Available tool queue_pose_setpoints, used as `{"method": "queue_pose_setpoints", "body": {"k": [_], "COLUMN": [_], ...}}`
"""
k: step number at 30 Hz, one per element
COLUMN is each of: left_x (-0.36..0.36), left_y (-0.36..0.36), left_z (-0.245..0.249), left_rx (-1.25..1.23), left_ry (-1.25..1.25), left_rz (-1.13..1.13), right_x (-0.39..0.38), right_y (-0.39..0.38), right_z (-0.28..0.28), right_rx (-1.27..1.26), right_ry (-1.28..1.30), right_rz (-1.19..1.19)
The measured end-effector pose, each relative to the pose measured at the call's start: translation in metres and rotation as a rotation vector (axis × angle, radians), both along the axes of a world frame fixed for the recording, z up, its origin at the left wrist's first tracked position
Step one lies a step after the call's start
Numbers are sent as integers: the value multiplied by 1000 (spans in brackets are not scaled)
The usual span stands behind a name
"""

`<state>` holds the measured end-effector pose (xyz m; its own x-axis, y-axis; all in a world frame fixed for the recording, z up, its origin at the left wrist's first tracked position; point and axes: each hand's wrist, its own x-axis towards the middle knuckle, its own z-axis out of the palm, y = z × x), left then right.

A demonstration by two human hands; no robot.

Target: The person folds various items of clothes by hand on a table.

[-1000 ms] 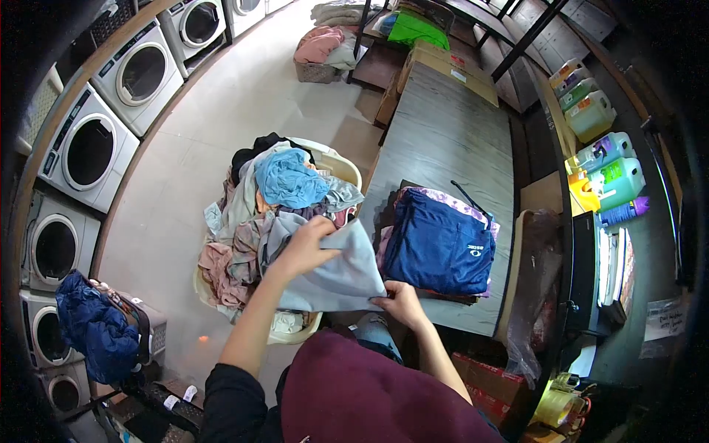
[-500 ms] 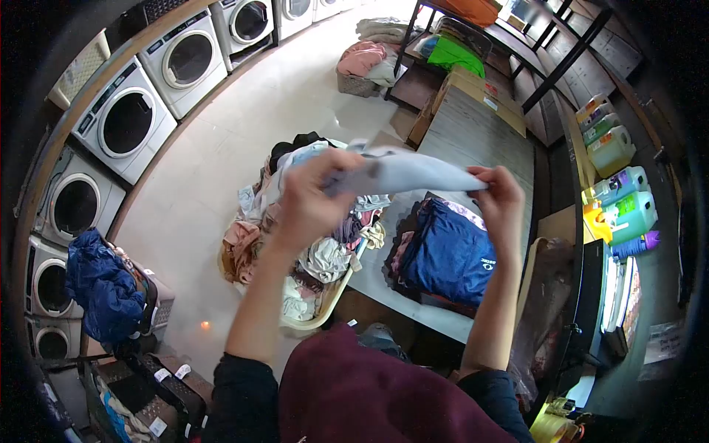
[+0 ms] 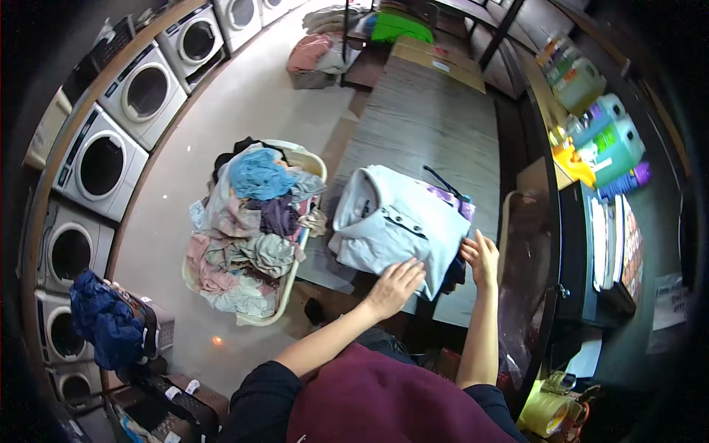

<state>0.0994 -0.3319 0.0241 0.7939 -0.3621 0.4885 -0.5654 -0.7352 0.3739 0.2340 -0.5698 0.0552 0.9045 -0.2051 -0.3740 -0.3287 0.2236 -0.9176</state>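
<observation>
A light grey-blue shirt [image 3: 406, 221] with a dark buttoned placket lies folded on top of a clothes stack on the grey table [image 3: 436, 111]. My left hand [image 3: 396, 288] rests flat on its near edge, fingers stretched out. At the stack's right side, my right hand [image 3: 481, 258] is held with its fingers apart, touching or very near the edge. Purple patterned cloth [image 3: 450, 199] shows from under the shirt at the back. To the left stands a cream basket [image 3: 314, 164] heaped with mixed clothes [image 3: 262, 214].
Washing machines [image 3: 103, 159] line the left. A dark blue bundle [image 3: 107, 321] sits in a basket at lower left. Detergent bottles [image 3: 620, 151] stand on the right, near a roll of yellow tape [image 3: 545, 415]. Cardboard [image 3: 436, 63] lies at the table's far end.
The light shirt has come down from between my raised hands onto the navy garment's stack. Both hands have lowered and let go of it. The view has shifted.
</observation>
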Motion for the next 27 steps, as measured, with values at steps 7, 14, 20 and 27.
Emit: {"method": "queue_pose_setpoints", "body": {"k": [7,14,20,27], "left_x": [5,13,11,-14], "left_y": [-16,-32,-76,10], "left_z": [33,79,34,15], "left_rx": [-89,-227,-100,-622], "left_ry": [13,-152,23,166], "left_rz": [80,115,5,887], "right_x": [27,57,99,5], "right_y": [19,10,-53,-13], "right_z": [8,74,-48,0], "right_rx": [-565,-394,-808,-888], "right_ry": [-269,-735,-268,-366], "right_rz": [176,156,272,218]}}
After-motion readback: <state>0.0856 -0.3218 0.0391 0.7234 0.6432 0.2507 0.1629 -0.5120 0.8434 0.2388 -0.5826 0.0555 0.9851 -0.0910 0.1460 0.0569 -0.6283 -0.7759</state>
